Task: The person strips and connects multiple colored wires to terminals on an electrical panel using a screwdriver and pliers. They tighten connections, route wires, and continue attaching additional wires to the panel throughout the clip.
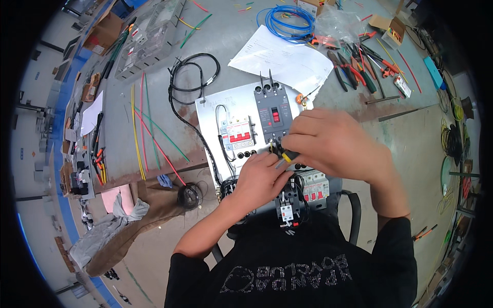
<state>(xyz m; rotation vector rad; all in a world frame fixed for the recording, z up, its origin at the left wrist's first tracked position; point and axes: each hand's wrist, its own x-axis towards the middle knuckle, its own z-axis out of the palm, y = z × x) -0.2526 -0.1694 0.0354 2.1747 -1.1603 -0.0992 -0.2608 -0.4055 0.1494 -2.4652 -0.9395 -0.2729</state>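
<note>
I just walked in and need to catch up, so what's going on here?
A person's right hand holds a screwdriver, its shaft angled toward the left hand. The left hand is over a white board carrying switches and wires; what its fingertips touch is hidden. Beyond, paper and pliers lie on the grey table.

The right hand (328, 141) hides part of the screwdriver (289, 155), the left hand (262, 177) some panel (210, 119)

Head cam, L of pair, looked down w/ wide fisheye; panel (239, 107) close, nr ctr, bench (228, 38) beyond.
</note>
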